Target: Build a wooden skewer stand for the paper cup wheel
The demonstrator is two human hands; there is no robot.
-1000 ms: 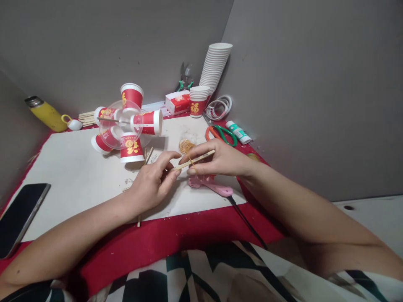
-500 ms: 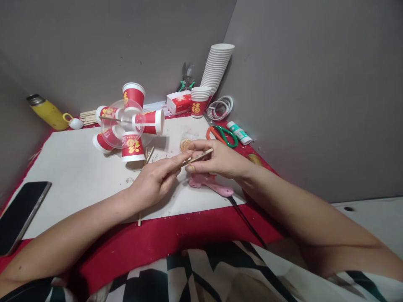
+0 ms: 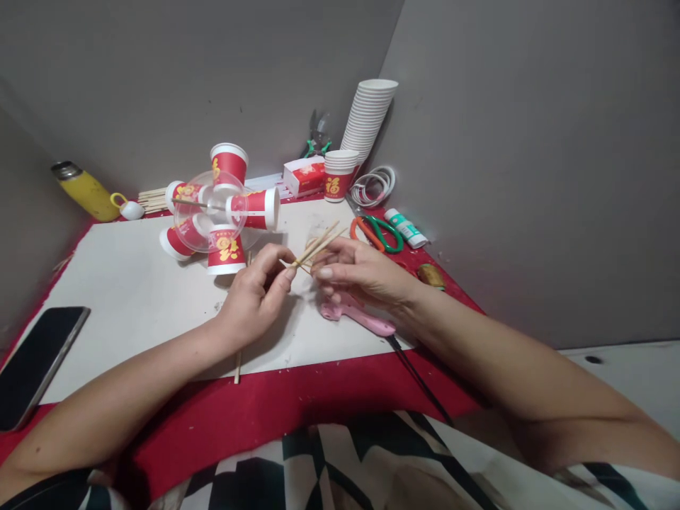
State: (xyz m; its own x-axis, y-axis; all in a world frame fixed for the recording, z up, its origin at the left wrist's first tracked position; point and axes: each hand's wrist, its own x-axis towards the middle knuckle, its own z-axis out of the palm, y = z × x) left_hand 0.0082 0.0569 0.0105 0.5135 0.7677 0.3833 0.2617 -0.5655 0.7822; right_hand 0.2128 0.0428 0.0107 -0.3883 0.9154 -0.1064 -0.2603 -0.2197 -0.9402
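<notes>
My left hand (image 3: 255,297) and my right hand (image 3: 355,273) meet over a white sheet (image 3: 132,297) on the red table. Together they pinch a small bundle of thin wooden sticks (image 3: 317,246) that fans up and to the right. The left fingers close on the lower ends of the sticks. My right thumb and fingers close round them a little higher. A pink glue gun (image 3: 361,317) lies under my right hand, its black cord running toward me. A wheel of red paper cups around a clear plastic lid (image 3: 217,212) stands just left of the hands.
A black phone (image 3: 37,365) lies at the left edge. A yellow bottle (image 3: 88,191), loose sticks (image 3: 151,200), a red box (image 3: 304,174), stacked cups (image 3: 366,120), white cable (image 3: 375,185), scissors (image 3: 380,234) and a glue tube (image 3: 404,227) line the back and right. One stick (image 3: 237,367) lies near the front edge.
The sticks held flat between both hands have been turned to point up and to the right, and they now fan apart. Both hands have shifted slightly away from me.
</notes>
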